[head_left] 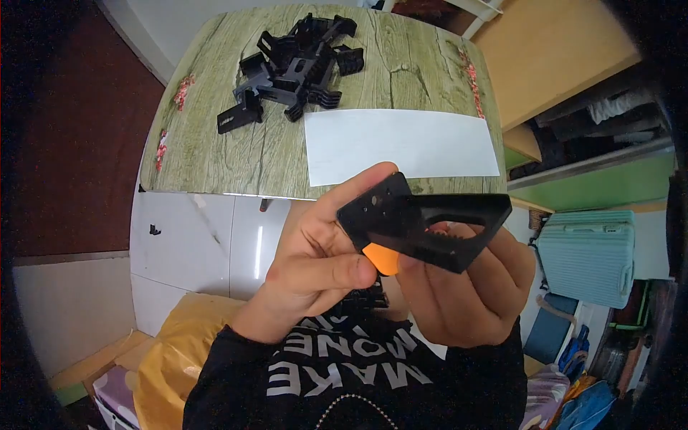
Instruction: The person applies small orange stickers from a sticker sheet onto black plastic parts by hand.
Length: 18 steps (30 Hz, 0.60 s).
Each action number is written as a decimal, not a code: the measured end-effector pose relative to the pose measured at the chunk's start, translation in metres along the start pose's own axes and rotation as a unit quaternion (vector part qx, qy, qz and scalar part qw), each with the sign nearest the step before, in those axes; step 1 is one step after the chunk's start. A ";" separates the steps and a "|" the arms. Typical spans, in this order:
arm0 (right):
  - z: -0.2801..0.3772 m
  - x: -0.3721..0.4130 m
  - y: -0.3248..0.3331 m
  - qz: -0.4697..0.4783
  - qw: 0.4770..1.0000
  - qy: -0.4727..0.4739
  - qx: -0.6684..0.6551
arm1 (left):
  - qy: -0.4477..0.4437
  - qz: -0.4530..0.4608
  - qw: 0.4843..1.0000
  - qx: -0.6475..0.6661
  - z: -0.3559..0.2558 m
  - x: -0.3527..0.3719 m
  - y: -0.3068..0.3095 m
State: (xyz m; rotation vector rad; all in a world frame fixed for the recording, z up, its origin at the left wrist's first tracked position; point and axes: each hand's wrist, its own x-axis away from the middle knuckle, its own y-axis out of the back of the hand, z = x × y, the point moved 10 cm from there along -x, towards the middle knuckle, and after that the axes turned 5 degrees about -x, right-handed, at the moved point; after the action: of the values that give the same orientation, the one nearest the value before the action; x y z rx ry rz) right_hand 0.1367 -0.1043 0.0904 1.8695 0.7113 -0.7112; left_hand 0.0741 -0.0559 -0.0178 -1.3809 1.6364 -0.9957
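Both of my hands hold a black plastic bracket (430,236) up in front of my chest, near the table's front edge. It has a flat plate with small holes at its left end and a long oval slot with a toothed edge at its right. My left hand (308,258) grips the plate end, index finger behind it and thumb low in front. My right hand (473,294) is closed around the lower right side, with a fingertip showing through the slot. An orange piece (381,259) sits at the bracket's lower edge, between my left thumb and right fingers; how it joins is hidden.
A pile of similar black plastic parts (301,75) lies on the wood-patterned table (208,143). A white sheet of paper (401,143) lies at the table's front right. On the floor stands a mint-green suitcase (588,254) at right; a small black piece (155,229) lies at left.
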 end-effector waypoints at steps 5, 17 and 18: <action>0.001 0.002 0.000 -0.020 0.999 0.021 0.023 | 0.000 0.006 1.000 -0.003 0.000 0.000 0.002; 0.001 0.003 -0.004 -0.041 0.999 0.023 0.011 | -0.036 0.027 0.997 -0.055 -0.002 0.001 0.007; 0.000 0.003 -0.003 -0.044 0.999 0.027 0.017 | -0.038 0.033 0.997 -0.058 -0.003 0.001 0.006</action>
State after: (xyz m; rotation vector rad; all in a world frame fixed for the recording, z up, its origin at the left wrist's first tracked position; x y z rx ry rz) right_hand 0.1366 -0.1031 0.0860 1.9029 0.8239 -0.7348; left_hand 0.0690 -0.0558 -0.0218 -1.4135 1.6940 -0.8104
